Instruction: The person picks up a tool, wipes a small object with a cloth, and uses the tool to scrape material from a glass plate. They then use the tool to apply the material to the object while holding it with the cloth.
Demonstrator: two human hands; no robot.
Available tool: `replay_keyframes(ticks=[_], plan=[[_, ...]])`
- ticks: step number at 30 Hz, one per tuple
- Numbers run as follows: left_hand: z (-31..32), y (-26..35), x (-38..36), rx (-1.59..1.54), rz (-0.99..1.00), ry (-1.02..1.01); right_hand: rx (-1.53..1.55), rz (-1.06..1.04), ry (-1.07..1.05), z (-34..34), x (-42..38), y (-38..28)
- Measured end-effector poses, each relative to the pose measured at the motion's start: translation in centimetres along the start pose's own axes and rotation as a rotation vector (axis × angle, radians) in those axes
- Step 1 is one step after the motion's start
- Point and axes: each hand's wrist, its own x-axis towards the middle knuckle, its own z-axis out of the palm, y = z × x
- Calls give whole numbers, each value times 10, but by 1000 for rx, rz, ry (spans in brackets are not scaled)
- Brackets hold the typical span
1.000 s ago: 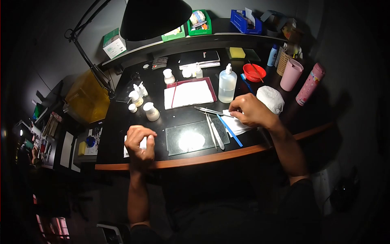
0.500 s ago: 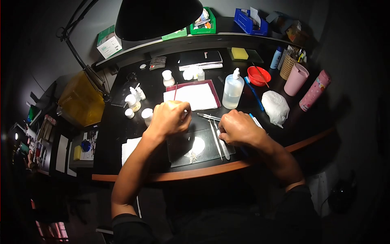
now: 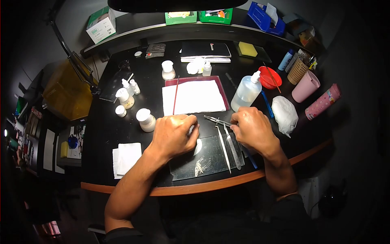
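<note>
Tabletop (image 3: 203, 187), dark with a wooden edge, carries everything, perhaps set out so that the front middle remains the handling area. Farther back lies a maroon pad (image 3: 220, 86) under a white sheet (image 3: 199, 97), probably kept within a short reach. Nearer, the glass plate (image 3: 215, 158) lies flat close to the edge, seemingly as a smooth ground for small bits. A squeeze bottle (image 3: 246, 91) stands upright just behind the right hand (image 3: 255, 130), likely to be handy yet off the glass. That hand is bent and narrow at the fingertips, over the rear end of a metal tool (image 3: 216, 120); whether it grips the tool cannot be told. The left hand (image 3: 174, 132) is loosely curled, its fingers drawn narrow at the plate's rear left; whether it holds something is hidden. Two slim instruments (image 3: 233, 152) lie lengthwise at the plate's right side, presumably for easy picking up. Smallest, pale slivers (image 3: 198, 167) sit in a loose heap on the plate's front part.

Against the first frame, the left hand has left the folded white paper (image 3: 129, 158), now uncovered, and the slivers show where glare filled the glass. The lamp shade (image 3: 174, 5) sits higher in view.
</note>
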Motion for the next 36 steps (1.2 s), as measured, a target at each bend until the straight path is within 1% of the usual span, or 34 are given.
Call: replay_keyframes(ticks=[3,9,15,16,19,20,21,23,24,25,27,28,31,32,33,35,36], plan=[[-2,-1,1,-18,-28,-3,6,9,-12,7,-2,-1],[-1,-1,0,-28,-57,-29,23,35,37,23,4,3],[2,-4,0,-61,-68,-49,150,27,98,31,8,8],[2,-3,0,-63,-69,-52,193,4,150,31,9,8],[5,-1,1,-154,-161,-27,330,-73,297,28,13,5],[0,2,3,-213,-195,-60,383,-99,336,24,14,1],[1,4,4,-316,-248,-31,436,-124,375,20,14,-2],[5,10,6,-523,-356,28,633,-177,237,16,11,-7],[11,8,6,-659,-316,36,731,-203,166,16,8,-9],[11,12,7,-749,-331,52,772,-230,123,15,6,-12],[10,20,9,-933,-360,84,847,-210,51,17,3,-19],[9,17,8,-989,-333,36,882,-244,87,24,4,-17],[8,17,5,-1162,-439,111,946,-249,31,15,4,-8],[5,18,6,-1211,-519,129,799,-172,55,0,2,-4],[5,16,7,-1208,-488,191,755,-98,92,-4,2,1],[-3,9,6,-1158,-531,175,494,-81,120,-11,3,19],[0,10,9,-1164,-533,244,429,-55,117,-10,3,26]])
